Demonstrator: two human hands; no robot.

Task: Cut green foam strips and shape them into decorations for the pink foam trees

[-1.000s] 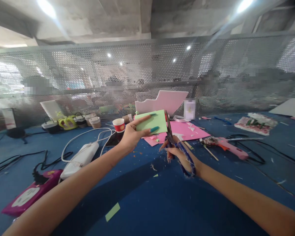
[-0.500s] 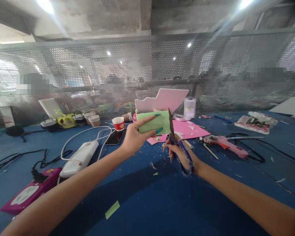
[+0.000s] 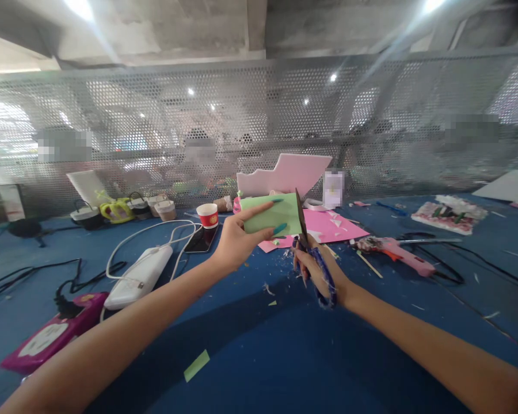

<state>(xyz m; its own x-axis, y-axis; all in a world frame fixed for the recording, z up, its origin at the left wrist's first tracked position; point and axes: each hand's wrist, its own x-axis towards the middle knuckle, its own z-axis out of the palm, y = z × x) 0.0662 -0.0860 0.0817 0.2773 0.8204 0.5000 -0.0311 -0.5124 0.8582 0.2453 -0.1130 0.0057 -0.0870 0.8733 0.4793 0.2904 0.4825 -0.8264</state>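
Observation:
A sheet of light green paper (image 3: 265,217) is held up above the blue table, pinched between the thumb and fingers of my left hand (image 3: 235,238). My right hand (image 3: 322,267) grips a pair of scissors (image 3: 301,215) by handles wrapped in dark blue. The scissors point upward, and their dark blades lie along the right edge of the green paper. The blades look closed or nearly so. Below, a narrow green paper strip (image 3: 197,365) and a small green scrap (image 3: 273,303) rest on the table.
Behind the paper lies a pink sheet (image 3: 328,227) with scraps, before a pale pink board (image 3: 285,172). A pink glue gun (image 3: 408,257) lies at right. At left are a red paper cup (image 3: 208,217), a phone (image 3: 201,241), a white power bank (image 3: 140,279) and a magenta power strip (image 3: 54,333).
The scissor handles have drawn closer together as my right hand's fingers close, and the blades have come together at the paper's right edge. My left hand stays in place.

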